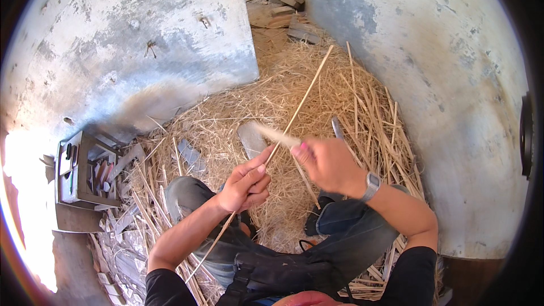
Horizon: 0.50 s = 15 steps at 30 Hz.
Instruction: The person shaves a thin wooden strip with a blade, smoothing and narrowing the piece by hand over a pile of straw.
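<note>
The stick point(303, 99) is above the shavings point(215, 118), its long axis slanting: far end ahead and to the right, near end back beside the left thigh point(218, 263). The fingers of the left hand point(245, 186) are closed around it. Those of the right hand point(331, 161) grip a blurred, pale tool point(272, 132) crossing it; contact cannot be determined. Left of the shavings, an open box point(66, 192) contains narrow pieces point(103, 173), some reddish, otherwise unidentifiable.
</note>
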{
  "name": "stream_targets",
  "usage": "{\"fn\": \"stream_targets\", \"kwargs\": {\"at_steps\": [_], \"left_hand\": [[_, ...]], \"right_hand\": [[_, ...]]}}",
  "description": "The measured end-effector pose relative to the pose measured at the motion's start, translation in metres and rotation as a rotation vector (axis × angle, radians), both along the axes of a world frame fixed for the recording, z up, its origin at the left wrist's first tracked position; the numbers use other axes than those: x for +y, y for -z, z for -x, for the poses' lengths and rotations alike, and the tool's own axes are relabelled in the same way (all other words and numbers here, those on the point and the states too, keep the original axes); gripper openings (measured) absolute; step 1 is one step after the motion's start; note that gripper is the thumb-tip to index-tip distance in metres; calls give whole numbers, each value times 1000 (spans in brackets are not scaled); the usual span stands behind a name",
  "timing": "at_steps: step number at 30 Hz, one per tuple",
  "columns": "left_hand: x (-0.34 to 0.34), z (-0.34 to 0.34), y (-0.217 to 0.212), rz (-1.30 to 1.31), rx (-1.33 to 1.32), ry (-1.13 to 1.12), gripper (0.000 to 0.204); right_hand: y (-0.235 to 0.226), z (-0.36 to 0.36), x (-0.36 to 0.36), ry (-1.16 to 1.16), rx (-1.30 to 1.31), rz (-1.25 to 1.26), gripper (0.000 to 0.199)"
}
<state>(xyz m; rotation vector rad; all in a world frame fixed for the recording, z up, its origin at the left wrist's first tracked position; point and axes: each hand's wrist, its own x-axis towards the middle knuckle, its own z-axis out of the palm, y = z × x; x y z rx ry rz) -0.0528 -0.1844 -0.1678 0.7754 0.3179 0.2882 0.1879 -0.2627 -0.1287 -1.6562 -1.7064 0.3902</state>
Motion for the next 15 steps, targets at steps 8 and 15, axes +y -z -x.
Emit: {"fn": "stream_targets", "kwargs": {"at_steps": [8, 15], "left_hand": [[3, 10, 13, -27, 11, -84, 52], [-3, 5, 16, -143, 0, -75, 51]], "right_hand": [[19, 5, 8, -17, -302, 86, 60], [23, 24, -11, -125, -300, 85, 62]]}}
